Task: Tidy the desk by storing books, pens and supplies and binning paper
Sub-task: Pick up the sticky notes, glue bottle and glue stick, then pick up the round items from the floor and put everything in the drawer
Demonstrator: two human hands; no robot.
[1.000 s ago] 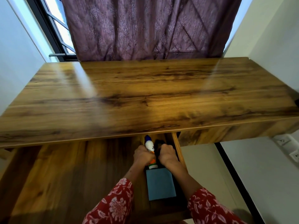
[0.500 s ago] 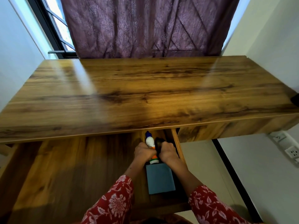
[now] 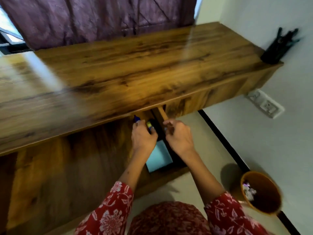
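Observation:
A narrow drawer [image 3: 169, 168] stands pulled out under the wooden desk [image 3: 118, 68]. A light blue notepad [image 3: 158, 155] lies flat in its near end. My left hand [image 3: 143, 138] reaches into the far end and is closed around a glue bottle whose blue cap [image 3: 136, 118] pokes out past my fingers. A small yellow item [image 3: 149, 124] shows beside that hand; the blur hides what it is. My right hand [image 3: 177, 135] hovers over the drawer's right side rail [image 3: 162, 113] with fingers loosely curled and nothing in them.
A black pen holder [image 3: 274, 50] with dark pens stands at the desk's far right end by the wall. An orange bin [image 3: 260, 192] with crumpled paper sits on the floor to my right. A wall socket [image 3: 264, 103] is below the desk end. A purple curtain [image 3: 101, 19] hangs behind.
My view has swung right and down, bringing the bin and pen holder into sight. My right hand has come off the drawer's contents and moved right; my left hand stays on the glue bottle.

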